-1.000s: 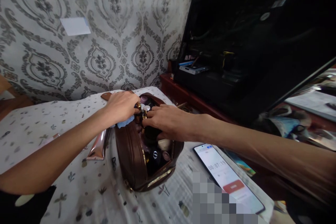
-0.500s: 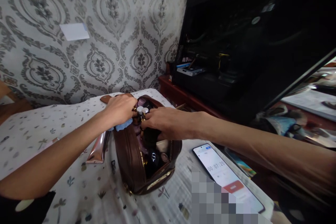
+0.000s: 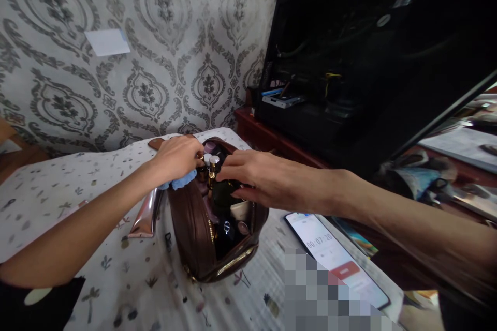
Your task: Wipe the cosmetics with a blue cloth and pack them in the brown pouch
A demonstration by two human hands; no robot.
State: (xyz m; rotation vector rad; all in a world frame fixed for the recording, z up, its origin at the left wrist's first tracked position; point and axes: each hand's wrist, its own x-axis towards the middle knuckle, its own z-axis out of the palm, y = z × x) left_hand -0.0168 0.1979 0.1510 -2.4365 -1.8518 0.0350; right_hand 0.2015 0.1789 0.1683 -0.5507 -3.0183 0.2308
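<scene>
A brown cosmetic bag [image 3: 194, 227] lies unzipped on the patterned cloth, with bottles and other cosmetics inside. My left hand [image 3: 179, 158] is at its far left rim, fingers curled, with a crumpled light blue cloth [image 3: 182, 181] under the palm. Its fingertips are beside a small dark bottle and partly hidden. Over the bag's right side hovers my right hand [image 3: 252, 176], thumb apart from the bent fingers. Nearest to it stands a bottle with a silver-and-gold cap [image 3: 214, 164]. A black item with a silver emblem [image 3: 226, 228] and a beige item [image 3: 240, 211] show nearer me.
A shiny rose-gold tube [image 3: 145, 214] lies left of the bag. On the right rests a phone [image 3: 337, 258] with a running timer display. A large black-framed screen [image 3: 349, 77] leans over dark red furniture [image 3: 267, 137] behind. Patterned wallpaper covers the back wall.
My right hand has drawn slightly up and right, away from the silver-and-gold capped bottle, its fingers loosening. My left hand stays at the bag's rim with the blue cloth.
</scene>
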